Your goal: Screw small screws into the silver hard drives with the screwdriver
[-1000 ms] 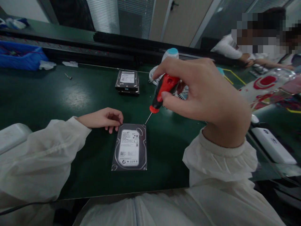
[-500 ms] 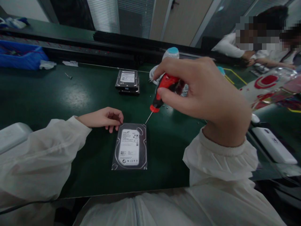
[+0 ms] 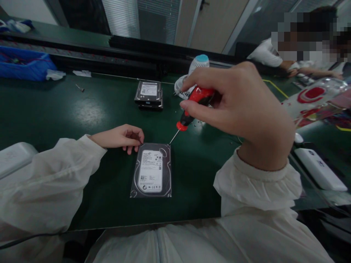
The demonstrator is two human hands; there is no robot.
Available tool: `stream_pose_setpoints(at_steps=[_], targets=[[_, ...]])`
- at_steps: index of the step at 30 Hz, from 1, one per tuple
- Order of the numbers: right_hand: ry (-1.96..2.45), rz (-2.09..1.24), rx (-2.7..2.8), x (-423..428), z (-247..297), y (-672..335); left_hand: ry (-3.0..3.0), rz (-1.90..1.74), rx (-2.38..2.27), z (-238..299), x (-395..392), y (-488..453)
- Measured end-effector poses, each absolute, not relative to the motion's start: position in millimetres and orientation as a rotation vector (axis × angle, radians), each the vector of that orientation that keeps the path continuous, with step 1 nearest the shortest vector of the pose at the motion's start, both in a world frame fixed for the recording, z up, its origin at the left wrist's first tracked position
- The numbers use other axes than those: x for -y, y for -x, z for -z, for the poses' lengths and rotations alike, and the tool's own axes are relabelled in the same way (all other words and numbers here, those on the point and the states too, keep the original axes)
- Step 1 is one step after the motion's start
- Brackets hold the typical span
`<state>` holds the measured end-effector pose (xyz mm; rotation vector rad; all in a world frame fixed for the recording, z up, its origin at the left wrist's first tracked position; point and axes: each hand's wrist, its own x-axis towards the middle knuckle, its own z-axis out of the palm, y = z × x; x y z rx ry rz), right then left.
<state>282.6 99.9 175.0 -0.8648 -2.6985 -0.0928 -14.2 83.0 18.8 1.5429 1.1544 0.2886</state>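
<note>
Green bench; screwdriver at hard drive; label perhaps Seagate.

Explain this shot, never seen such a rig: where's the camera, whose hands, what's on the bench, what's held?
No robot here: a person in white sleeves wears one camera on the head, looking down at their own hands. The left hand rests fingertips at the far left corner of a hard drive lying flat on the green table. The right hand holds a red screwdriver, tip at the drive's far right corner. Behind: a stack of drives and a small fan. Another person's sleeve shows top right.
</note>
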Motion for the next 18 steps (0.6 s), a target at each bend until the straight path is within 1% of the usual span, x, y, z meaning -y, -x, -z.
stream_pose_setpoints(at_steps=[6,11,18], targets=[[0.772,0.124,2.746,-99.9,-173.9,-280.6,-1.536,-0.286,-1.164,-17.9,-83.6,15.1],[0.891,0.136,2.714,-99.4,-174.2,-279.8,-1.516,-0.277,-1.181,-16.2,-84.1,15.3],[0.865,0.123,2.727,-97.8,-172.2,-278.1,-1.492,-0.279,-1.191,-15.2,-84.4,14.8]])
